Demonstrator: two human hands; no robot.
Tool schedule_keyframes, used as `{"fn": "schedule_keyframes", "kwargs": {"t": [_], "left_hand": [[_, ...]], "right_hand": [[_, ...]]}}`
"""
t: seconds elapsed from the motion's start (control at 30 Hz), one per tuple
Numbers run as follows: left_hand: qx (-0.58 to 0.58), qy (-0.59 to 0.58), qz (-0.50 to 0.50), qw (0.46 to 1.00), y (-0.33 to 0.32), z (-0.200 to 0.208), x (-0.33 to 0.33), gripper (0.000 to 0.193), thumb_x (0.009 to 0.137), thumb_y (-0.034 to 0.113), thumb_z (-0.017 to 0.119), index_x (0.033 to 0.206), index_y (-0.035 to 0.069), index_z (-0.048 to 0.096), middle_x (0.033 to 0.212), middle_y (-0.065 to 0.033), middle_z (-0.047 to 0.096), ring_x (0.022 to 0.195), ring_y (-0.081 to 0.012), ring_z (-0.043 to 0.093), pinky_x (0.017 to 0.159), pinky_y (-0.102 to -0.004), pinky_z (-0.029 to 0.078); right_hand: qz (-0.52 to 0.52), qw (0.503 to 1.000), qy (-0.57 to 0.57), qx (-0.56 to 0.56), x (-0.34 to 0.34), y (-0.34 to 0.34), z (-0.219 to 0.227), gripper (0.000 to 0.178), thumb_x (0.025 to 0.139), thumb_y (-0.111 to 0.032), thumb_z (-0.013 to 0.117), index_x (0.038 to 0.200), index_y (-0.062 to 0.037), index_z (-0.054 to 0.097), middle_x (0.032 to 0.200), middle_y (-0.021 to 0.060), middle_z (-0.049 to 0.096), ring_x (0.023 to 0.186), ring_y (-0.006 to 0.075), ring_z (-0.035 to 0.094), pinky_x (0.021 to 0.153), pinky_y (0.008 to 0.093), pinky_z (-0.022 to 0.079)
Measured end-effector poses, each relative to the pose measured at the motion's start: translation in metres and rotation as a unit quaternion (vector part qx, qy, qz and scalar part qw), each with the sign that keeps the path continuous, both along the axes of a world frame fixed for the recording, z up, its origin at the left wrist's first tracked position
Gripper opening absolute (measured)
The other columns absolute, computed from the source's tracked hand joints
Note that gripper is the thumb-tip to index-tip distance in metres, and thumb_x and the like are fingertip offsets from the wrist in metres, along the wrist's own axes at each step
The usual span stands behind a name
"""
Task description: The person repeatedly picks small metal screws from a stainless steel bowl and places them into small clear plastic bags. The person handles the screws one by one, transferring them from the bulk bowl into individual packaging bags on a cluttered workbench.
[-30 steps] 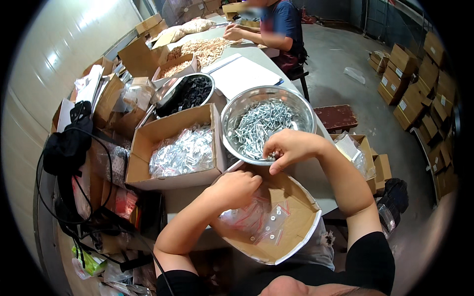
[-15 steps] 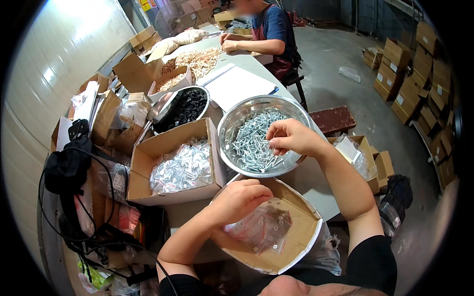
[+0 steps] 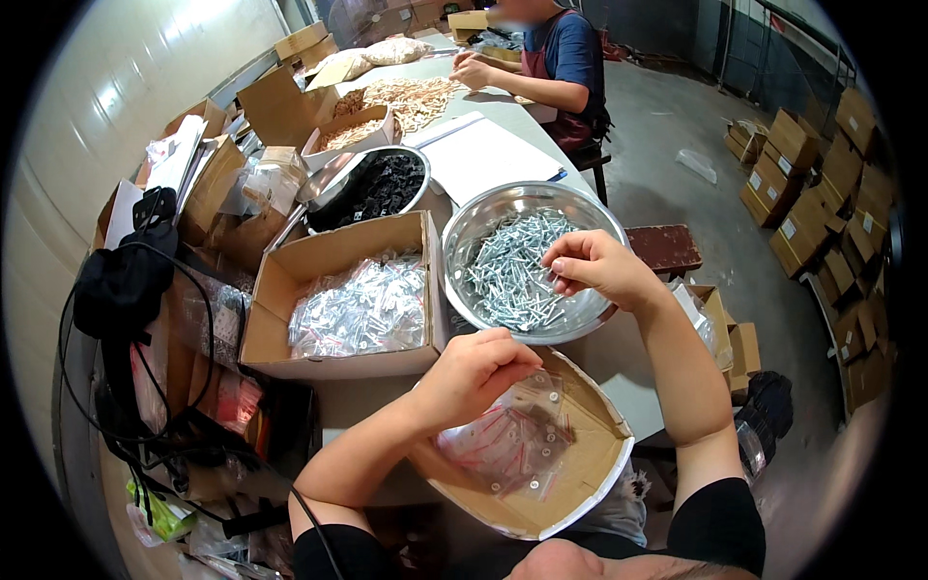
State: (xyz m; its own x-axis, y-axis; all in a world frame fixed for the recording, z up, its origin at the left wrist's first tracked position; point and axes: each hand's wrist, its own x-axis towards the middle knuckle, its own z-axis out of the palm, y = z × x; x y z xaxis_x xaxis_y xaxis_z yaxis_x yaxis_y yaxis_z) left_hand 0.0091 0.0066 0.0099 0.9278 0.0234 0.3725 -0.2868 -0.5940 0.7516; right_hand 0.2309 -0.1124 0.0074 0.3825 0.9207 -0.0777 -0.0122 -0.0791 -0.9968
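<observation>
My right hand (image 3: 601, 271) hangs over the right side of a steel bowl (image 3: 462, 217) full of screws (image 3: 517, 261). Thumb and fingers are pinched together, and what is between them is too small to make out. My left hand (image 3: 474, 377) is closed at the top of a clear plastic bag (image 3: 541, 391), above a shallow cardboard tray (image 3: 594, 425) close to my body. More clear bags with red seal strips (image 3: 493, 440) lie in this tray. To the left, a cardboard box (image 3: 338, 365) holds a heap of small filled bags (image 3: 362, 309).
Behind the box stands a metal bowl of black parts (image 3: 382, 188). White paper (image 3: 483, 159) lies beyond the screws. Wooden pegs (image 3: 416, 101) are heaped farther back, near a seated co-worker (image 3: 565, 63). Cables and a black bag (image 3: 126, 290) hang at left; cartons (image 3: 793, 145) stand at right.
The whole view has shifted a little. My left hand sits slightly higher above the tray. My right hand stays over the screws, and the co-worker's hands have risen a bit.
</observation>
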Motion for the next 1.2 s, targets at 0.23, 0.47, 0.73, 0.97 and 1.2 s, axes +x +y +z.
{"fn": "schedule_keyframes", "kwargs": {"t": [0.23, 0.47, 0.73, 0.97, 1.2], "left_hand": [[0.023, 0.028, 0.081, 0.996, -0.001, 0.002, -0.005, 0.018, 0.079, 0.012, 0.076, 0.076, 0.001, 0.062, 0.067, -0.0116, 0.059, 0.056, -0.0177, 0.057, 0.053, -0.0290, 0.046], [-0.048, -0.027, 0.036, 0.998, 0.000, -0.003, 0.003, 0.010, 0.083, 0.008, 0.071, 0.086, 0.000, 0.066, 0.075, -0.0085, 0.062, 0.066, -0.0168, 0.058, 0.061, -0.0275, 0.047], [-0.090, 0.138, 0.080, 0.983, 0.001, 0.010, -0.005, 0.009, 0.083, 0.006, 0.072, 0.083, -0.001, 0.066, 0.077, -0.0047, 0.064, 0.072, -0.0048, 0.055, 0.063, -0.0213, 0.045], [-0.107, -0.031, 0.039, 0.993, 0.010, -0.006, 0.002, 0.008, 0.086, 0.005, 0.068, 0.092, 0.000, 0.068, 0.078, -0.0055, 0.061, 0.063, -0.0085, 0.055, 0.057, -0.0225, 0.044], [-0.138, -0.001, 0.028, 0.990, 0.015, -0.010, -0.003, 0.010, 0.086, 0.005, 0.068, 0.094, 0.001, 0.070, 0.071, -0.0032, 0.060, 0.060, -0.0088, 0.053, 0.053, -0.0215, 0.041]], "right_hand": [[-0.033, 0.992, -0.118, -0.033, -0.007, -0.002, 0.008, 0.011, 0.090, -0.010, 0.061, 0.095, -0.0005, 0.061, 0.077, 0.0030, 0.063, 0.062, 0.0070, 0.059, 0.057, 0.0210, 0.049], [-0.037, 0.992, -0.111, 0.039, -0.002, -0.002, 0.003, 0.010, 0.088, -0.008, 0.062, 0.094, 0.0001, 0.063, 0.081, 0.0025, 0.063, 0.070, 0.0084, 0.061, 0.064, 0.0212, 0.050], [-0.021, 0.997, -0.070, -0.004, -0.004, -0.006, 0.012, 0.013, 0.087, -0.008, 0.064, 0.098, 0.0006, 0.064, 0.084, 0.0036, 0.065, 0.073, 0.0096, 0.063, 0.069, 0.0241, 0.053], [-0.021, 0.998, -0.058, 0.010, -0.006, -0.004, 0.011, 0.015, 0.088, -0.009, 0.064, 0.100, -0.0001, 0.064, 0.083, 0.0031, 0.065, 0.070, 0.0088, 0.062, 0.067, 0.0231, 0.053], [-0.016, 0.999, -0.032, 0.035, -0.006, -0.006, 0.012, 0.014, 0.086, -0.007, 0.067, 0.096, -0.0019, 0.060, 0.081, 0.0026, 0.063, 0.071, 0.0089, 0.062, 0.066, 0.0235, 0.053]]}}
